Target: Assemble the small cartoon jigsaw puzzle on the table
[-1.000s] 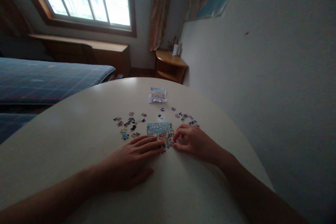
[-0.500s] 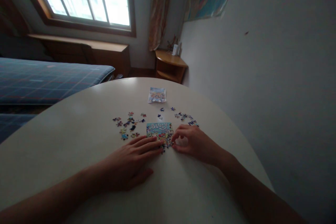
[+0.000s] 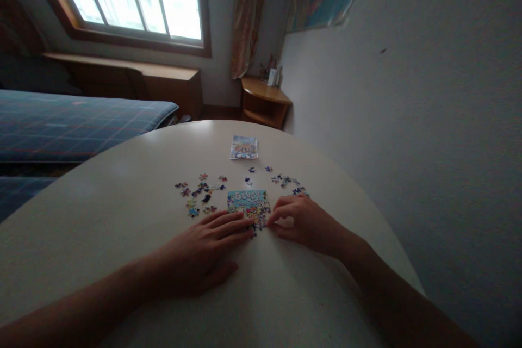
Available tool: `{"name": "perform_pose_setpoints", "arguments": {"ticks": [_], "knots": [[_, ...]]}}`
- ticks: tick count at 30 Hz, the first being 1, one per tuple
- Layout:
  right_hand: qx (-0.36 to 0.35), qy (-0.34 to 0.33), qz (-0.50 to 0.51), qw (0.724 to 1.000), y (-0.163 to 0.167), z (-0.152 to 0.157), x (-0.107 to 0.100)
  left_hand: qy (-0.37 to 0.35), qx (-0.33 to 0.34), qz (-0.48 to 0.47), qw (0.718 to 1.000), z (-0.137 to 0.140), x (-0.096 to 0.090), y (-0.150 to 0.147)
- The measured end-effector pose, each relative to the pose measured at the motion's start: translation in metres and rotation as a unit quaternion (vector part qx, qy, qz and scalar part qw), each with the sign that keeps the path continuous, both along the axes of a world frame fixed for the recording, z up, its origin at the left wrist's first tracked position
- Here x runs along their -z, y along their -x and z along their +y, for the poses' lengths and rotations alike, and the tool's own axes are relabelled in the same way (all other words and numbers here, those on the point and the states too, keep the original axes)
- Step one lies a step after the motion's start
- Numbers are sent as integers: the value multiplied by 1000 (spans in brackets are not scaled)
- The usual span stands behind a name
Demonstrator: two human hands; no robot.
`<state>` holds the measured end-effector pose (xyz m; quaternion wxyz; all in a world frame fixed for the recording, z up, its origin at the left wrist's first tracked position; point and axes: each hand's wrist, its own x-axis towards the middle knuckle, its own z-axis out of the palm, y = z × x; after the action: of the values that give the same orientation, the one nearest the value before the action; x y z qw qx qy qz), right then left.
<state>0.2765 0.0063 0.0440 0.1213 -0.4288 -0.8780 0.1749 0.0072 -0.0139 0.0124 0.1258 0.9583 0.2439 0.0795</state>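
A partly joined jigsaw puzzle [image 3: 248,199], with "Bluey" lettering along its top, lies flat on the table in front of me. My left hand [image 3: 216,242] rests flat over its lower left part, fingers stretched out, and hides that area. At the puzzle's lower right edge, my right hand [image 3: 296,220] has thumb and forefinger pinched together. Whatever is between those fingertips, perhaps a puzzle piece, is too small to make out. Loose puzzle pieces [image 3: 199,191] are scattered to the left, and more loose pieces [image 3: 285,180] lie beyond my right hand.
A printed picture sheet [image 3: 243,148] lies farther back on the round white table [image 3: 134,196]. A single piece [image 3: 248,181] sits just above the puzzle. Beyond the table are a plaid mattress [image 3: 81,125] on the left, a corner shelf [image 3: 265,92] and a wall on the right.
My right thumb and forefinger have drawn closer together at the puzzle's right edge, with a slight shift of the hand. My left hand stays where it was.
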Motion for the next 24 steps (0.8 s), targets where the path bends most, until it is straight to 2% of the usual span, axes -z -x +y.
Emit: {"name": "perform_pose_setpoints", "arguments": {"ticks": [7, 11, 16, 20, 24], "knots": [[4, -20, 27, 999, -2, 4, -1, 5, -1, -6, 1000, 0, -1, 0], [123, -79, 99, 984, -11, 21, 6, 12, 0, -22, 1000, 0, -2, 0], [219, -141, 70, 963, -27, 45, 31, 12, -1, -36, 999, 0, -1, 1], [234, -131, 55, 962, -32, 54, 45, 6, 2, -51, 999, 0, 0, 1], [233, -114, 53, 964, -33, 55, 45, 2, 0, -46, 999, 0, 2, 2]]}}
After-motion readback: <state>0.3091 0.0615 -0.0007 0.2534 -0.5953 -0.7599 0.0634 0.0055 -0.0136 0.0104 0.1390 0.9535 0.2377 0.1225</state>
